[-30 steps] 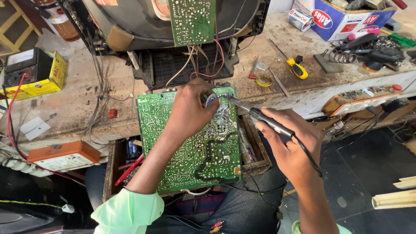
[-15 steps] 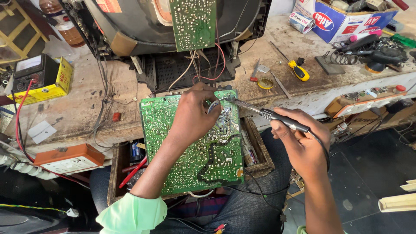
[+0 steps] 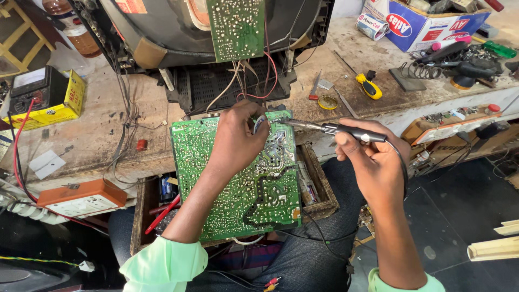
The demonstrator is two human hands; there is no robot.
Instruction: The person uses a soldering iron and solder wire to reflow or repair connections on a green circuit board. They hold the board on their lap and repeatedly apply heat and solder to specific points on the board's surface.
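Observation:
A large green circuit board lies solder side up over an open wooden drawer and my lap. My left hand rests on its upper part and pinches a thin strand of solder wire near the board's top edge. My right hand grips a black soldering iron, its metal tip pointing left to the spot beside my left fingers. The iron's black cord runs down past my right wrist.
An opened television set with a small green board stands on the worn workbench behind. A yellow multimeter and an orange power strip sit left. A yellow screwdriver, a solder tin, an iron stand and a blue box lie right.
The view has shifted slightly. My right hand has risen and brought the iron more level, its tip staying at the board's top edge by my left fingers.

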